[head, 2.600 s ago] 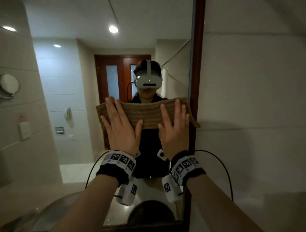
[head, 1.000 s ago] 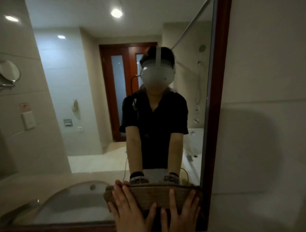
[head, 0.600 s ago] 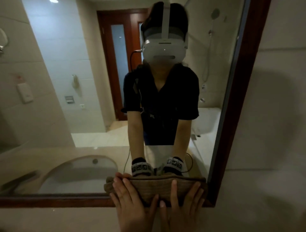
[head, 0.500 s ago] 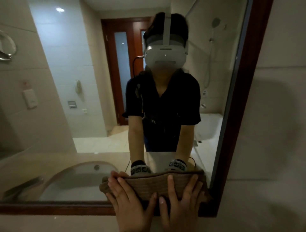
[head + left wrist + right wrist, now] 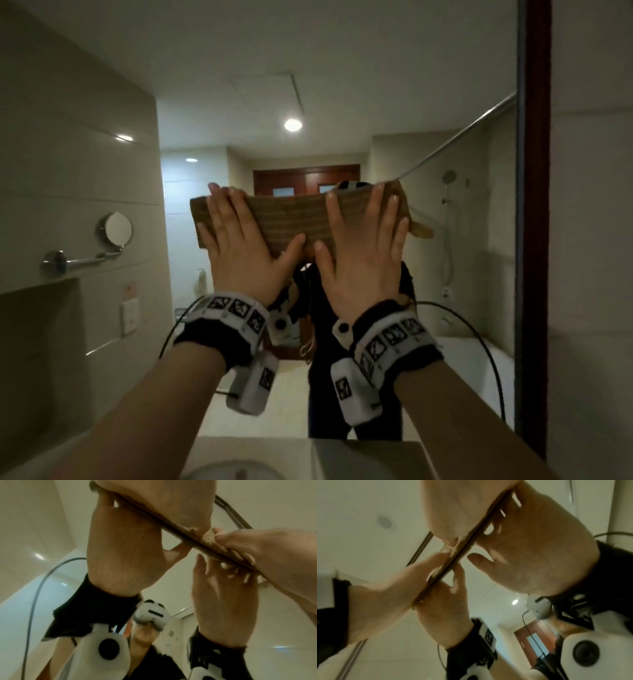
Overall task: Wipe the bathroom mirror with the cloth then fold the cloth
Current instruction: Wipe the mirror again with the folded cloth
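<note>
1. Two forearms, mine, raised toward the glass; each wrist carries a black band with white marker tiles and a white camera pod hanging below.
2. My left hand: fingers straight and spread, palm pressed flat on the left part of the cloth. Not curled round it.
3. My right hand: fingers likewise straight and spread, palm flat on the right part of the cloth. The two hands lie side by side, thumbs near each other but apart.
4. Cloth: tan, ribbed, stretched as a wide band and held flat against the mirror under both palms; one loose corner sticks out past my right hand. The left wrist view shows it edge-on, thin, sandwiched between hand and glass.
5. Mirror: large pane, dark red-brown frame along its right edge; plain pale wall beyond that.
6. Reflected in the glass, farthest: round shaving mirror on an arm, a wall switch plate, a shower head, a wooden door, and a lit ceiling spot.
</note>
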